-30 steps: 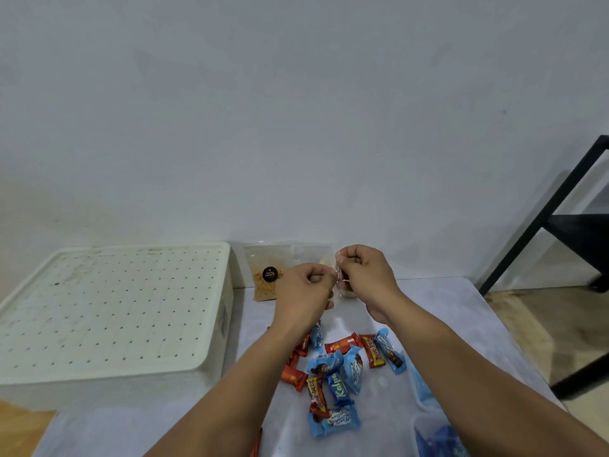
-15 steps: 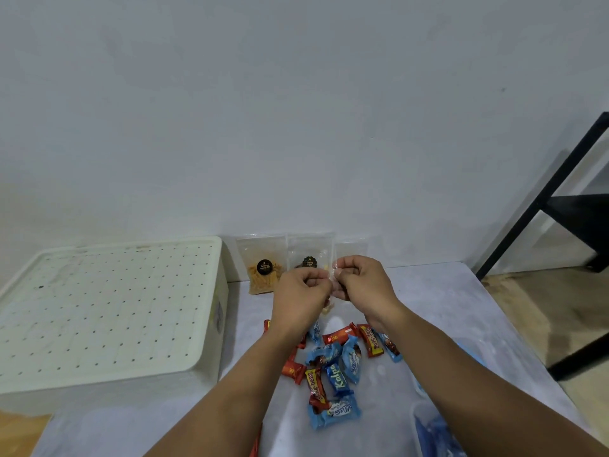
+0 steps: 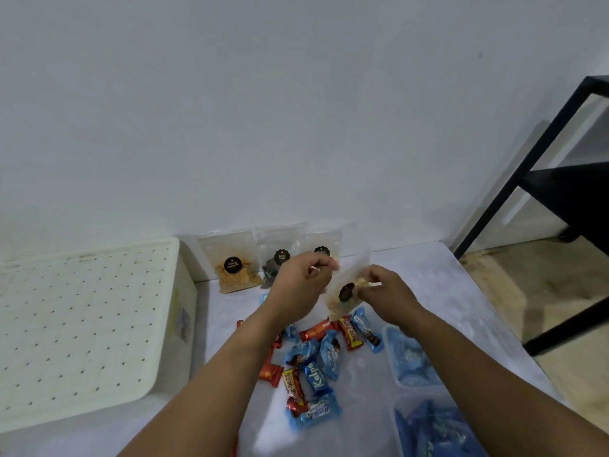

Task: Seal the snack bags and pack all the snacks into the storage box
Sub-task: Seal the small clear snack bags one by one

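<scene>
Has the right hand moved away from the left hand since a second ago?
Yes. The right hand has pulled rightward from the left hand, which stays below the bags against the wall.

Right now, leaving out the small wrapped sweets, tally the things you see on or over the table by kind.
Clear bags: 4, one of them held by the left hand and right hand
White box: 1
Blue tubs: 2
Total: 7

Plain white wall (image 3: 296,110), black metal frame (image 3: 514,179) at right, light wooden floor (image 3: 527,291)
</scene>
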